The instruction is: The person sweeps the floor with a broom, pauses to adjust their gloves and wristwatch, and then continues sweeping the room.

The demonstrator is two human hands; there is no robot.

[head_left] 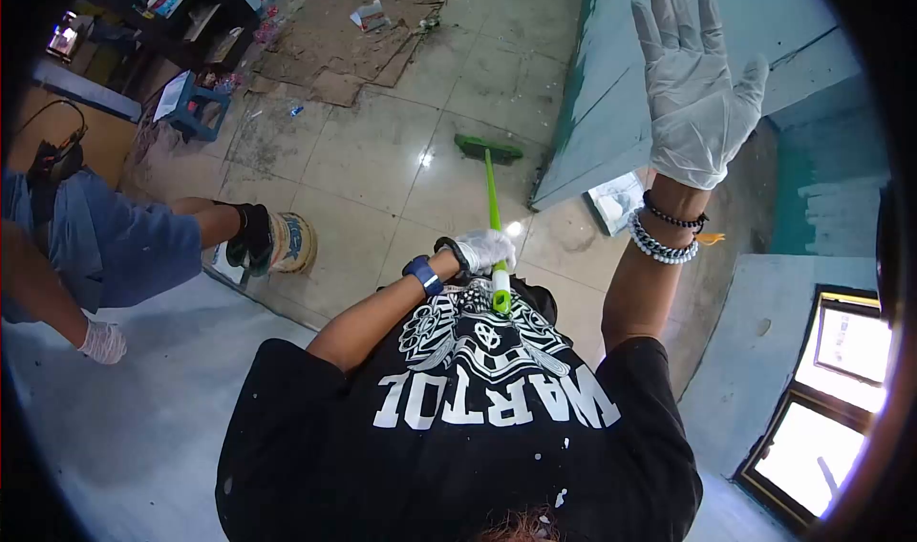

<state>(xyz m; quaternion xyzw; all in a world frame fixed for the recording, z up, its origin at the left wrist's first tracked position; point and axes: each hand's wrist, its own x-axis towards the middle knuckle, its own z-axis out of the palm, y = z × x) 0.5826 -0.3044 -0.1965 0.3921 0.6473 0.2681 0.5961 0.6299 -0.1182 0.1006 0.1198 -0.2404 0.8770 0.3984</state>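
My left hand point(482, 253), in a white glove with a blue watch at the wrist, is closed around the green handle of a broom point(494, 198) in front of my black shirt. The green broom head point(489, 148) rests on the tiled floor ahead. My right hand point(695, 93), also gloved, is raised at the upper right, palm towards me, fingers spread and nothing in it. Beaded bracelets point(664, 236) circle that wrist.
At left, a co-worker in blue shorts point(143, 246) has a foot by a bucket point(291, 243); their gloved hand point(103, 342) hangs low. A blue stool point(196, 107), dark shelf point(205, 17) and flattened cardboard point(325, 41) lie beyond. A blue wall point(607, 93) edge stands right of the broom.
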